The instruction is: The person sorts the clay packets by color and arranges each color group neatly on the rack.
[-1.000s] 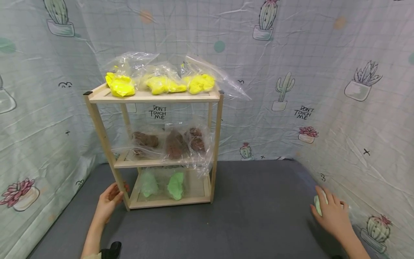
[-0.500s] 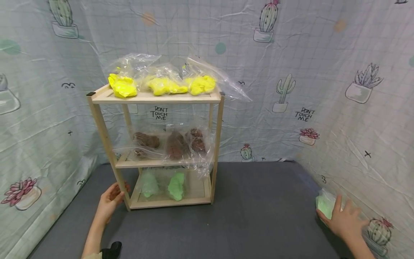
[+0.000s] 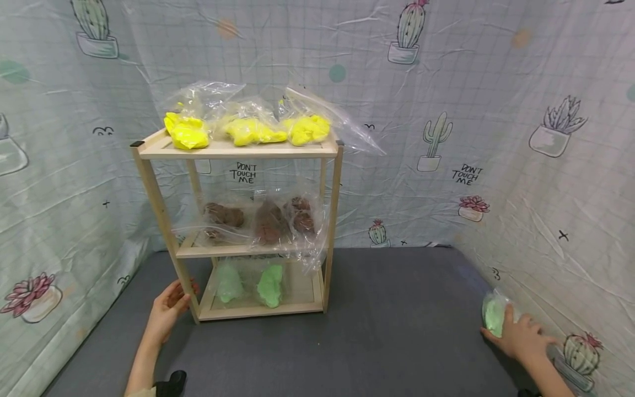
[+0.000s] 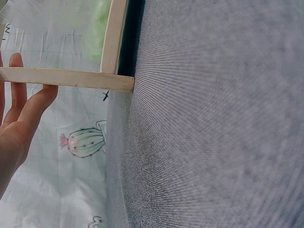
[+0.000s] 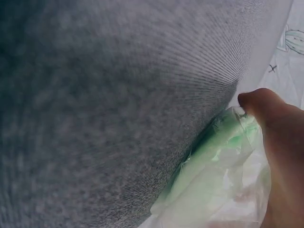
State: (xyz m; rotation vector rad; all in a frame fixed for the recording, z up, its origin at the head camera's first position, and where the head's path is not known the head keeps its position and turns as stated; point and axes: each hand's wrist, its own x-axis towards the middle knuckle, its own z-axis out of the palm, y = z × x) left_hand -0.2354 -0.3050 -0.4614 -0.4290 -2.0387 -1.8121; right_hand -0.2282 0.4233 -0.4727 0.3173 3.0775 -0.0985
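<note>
My left hand [image 3: 168, 310] holds the front left post [image 4: 71, 78] of a small wooden shelf [image 3: 258, 315], fingers behind it and thumb at its front. At the far right, my right hand [image 3: 528, 336] rests over a clear plastic bag with a light green lump [image 3: 494, 316] on the table. Its thumb [image 5: 259, 102] touches the bag's edge; its fingers look spread, and some of the bag is hidden beneath the hand. Two bagged green lumps, one pale [image 3: 229, 282] and one brighter [image 3: 270, 285], lie on the bottom shelf.
Three bags of yellow lumps [image 3: 253, 131] sit on the top board, one overhanging its right end. Bags of brown lumps [image 3: 270, 223] fill the middle board, with plastic drooping over its front. A cactus-print curtain [image 3: 436, 82] encloses the dark grey table [image 3: 397, 320].
My right hand has loosened from over the green bag and shifted right and nearer, uncovering more of it. The left hand stays at the shelf post.
</note>
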